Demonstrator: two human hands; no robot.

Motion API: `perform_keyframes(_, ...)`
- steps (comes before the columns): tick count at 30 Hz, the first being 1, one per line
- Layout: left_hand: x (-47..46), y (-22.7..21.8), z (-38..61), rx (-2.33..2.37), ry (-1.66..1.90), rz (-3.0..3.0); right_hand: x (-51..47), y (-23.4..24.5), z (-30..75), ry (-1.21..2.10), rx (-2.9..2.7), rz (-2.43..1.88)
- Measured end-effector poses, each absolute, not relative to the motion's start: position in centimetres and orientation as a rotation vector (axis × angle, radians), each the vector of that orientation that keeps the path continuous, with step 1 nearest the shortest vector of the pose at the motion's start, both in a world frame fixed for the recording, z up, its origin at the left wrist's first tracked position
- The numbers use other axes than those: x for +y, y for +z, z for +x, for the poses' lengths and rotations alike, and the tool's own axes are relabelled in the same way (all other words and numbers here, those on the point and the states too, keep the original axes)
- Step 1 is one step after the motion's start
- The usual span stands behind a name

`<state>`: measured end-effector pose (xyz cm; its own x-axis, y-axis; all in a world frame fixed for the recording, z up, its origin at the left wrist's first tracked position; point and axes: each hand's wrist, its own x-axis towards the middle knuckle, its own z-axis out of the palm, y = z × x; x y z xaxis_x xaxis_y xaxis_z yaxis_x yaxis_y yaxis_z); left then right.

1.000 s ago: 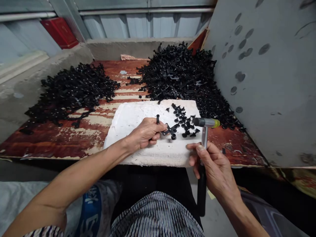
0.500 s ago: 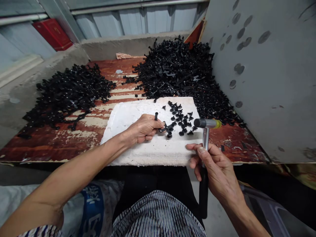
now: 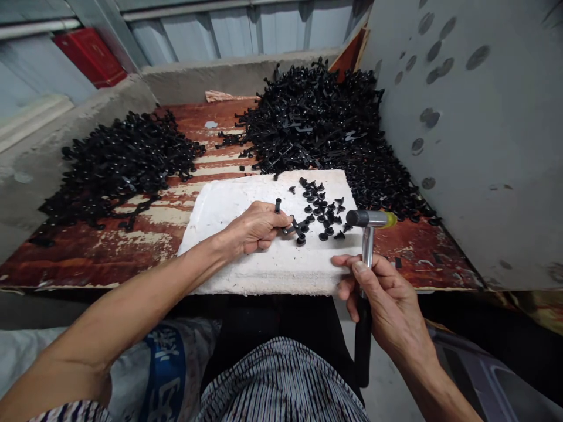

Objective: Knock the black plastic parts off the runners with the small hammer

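Observation:
My left hand (image 3: 254,227) rests on a white slab (image 3: 246,264) and pinches a small black metal part (image 3: 294,227) with its fingers closed round it. A black pin stands up just behind my knuckles. My right hand (image 3: 382,299) grips the shaft of a small hammer (image 3: 368,219), whose steel head with a yellow tip hangs over the slab's right edge. Several loose black rivet-like pieces (image 3: 321,205) lie scattered on the slab between the two hands.
A worn red wooden board (image 3: 88,252) carries the slab. A heap of black parts (image 3: 118,158) lies at the left and a larger heap (image 3: 316,117) at the back right. A grey panel (image 3: 475,135) stands on the right. My striped lap is below.
Both hands stay almost where they were. The hammer head has shifted slightly to the right. The view has tipped a little, so everything sits a bit higher in the picture.

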<state>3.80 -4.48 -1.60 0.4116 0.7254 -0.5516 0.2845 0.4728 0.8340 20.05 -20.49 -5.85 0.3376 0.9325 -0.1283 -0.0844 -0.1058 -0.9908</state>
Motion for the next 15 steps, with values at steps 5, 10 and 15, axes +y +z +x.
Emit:
perform_keyframes(5,-4.3,-2.0,3.8,1.159,0.358,1.105,-20.5,-5.9,20.0,1.057,-0.838,-1.394)
perform_keyframes(10,-4.6,-1.0,4.2,1.227,0.32,1.197,-20.4,-5.8,20.2,1.069,-0.863,-1.409)
perform_keyframes(15,-4.7,0.1,4.7,1.284,0.301,1.292,-20.3,-5.1,21.2,1.088,-0.976,-1.458)
